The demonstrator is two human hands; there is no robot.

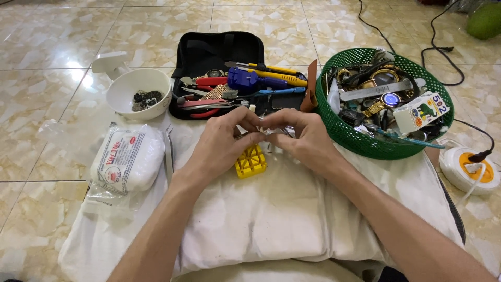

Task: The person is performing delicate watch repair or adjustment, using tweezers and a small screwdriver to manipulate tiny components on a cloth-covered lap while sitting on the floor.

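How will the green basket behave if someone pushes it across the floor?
The green basket is heaped with watches and metal parts, so it is probably heavy for its size. Its wide round base makes tipping unlikely, and on the glossy tile floor it may slide rather easily. The small carton lying on top looks loose and could shift or fall out.
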